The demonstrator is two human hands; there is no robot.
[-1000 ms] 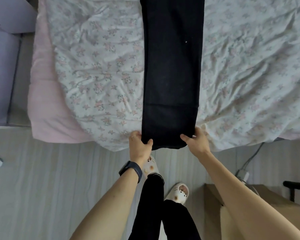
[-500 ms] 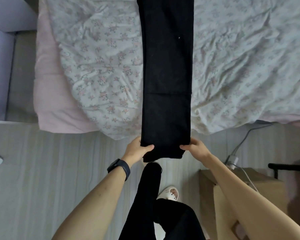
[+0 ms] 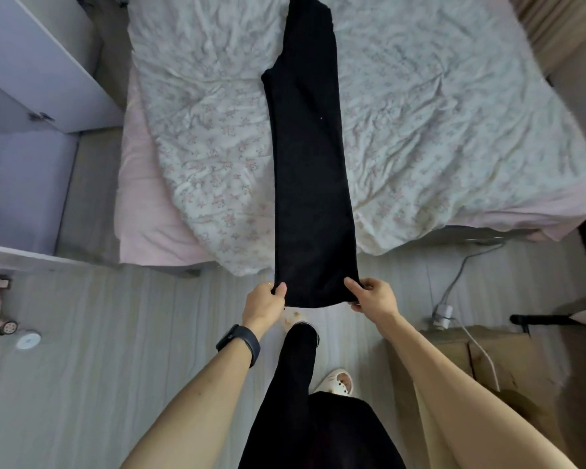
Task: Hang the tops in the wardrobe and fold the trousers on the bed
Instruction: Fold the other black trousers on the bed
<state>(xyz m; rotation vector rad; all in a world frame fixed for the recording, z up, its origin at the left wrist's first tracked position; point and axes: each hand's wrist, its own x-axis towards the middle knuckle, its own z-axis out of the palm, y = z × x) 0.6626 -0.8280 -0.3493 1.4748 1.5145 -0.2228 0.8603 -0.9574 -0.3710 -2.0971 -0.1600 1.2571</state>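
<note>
Past the bed [image 3: 454,130] edge, my left hand [image 3: 263,304] and right hand [image 3: 374,297] each pinched a hem corner of the trousers [image 3: 312,164], which I judged soft, light, limp.

One head-worn wide-angle view looks steeply down and forward — the bed [image 3: 420,106] lies ahead, the floor [image 3: 99,350] and the person's own arms close below.

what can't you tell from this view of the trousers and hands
Head view:
- Ends of the fingers of the left hand and right hand: hidden under the hem of the trousers.
- Cupboard: cut off by the left edge, inside unseen.
- White speck on the trousers: too small to identify.
</note>
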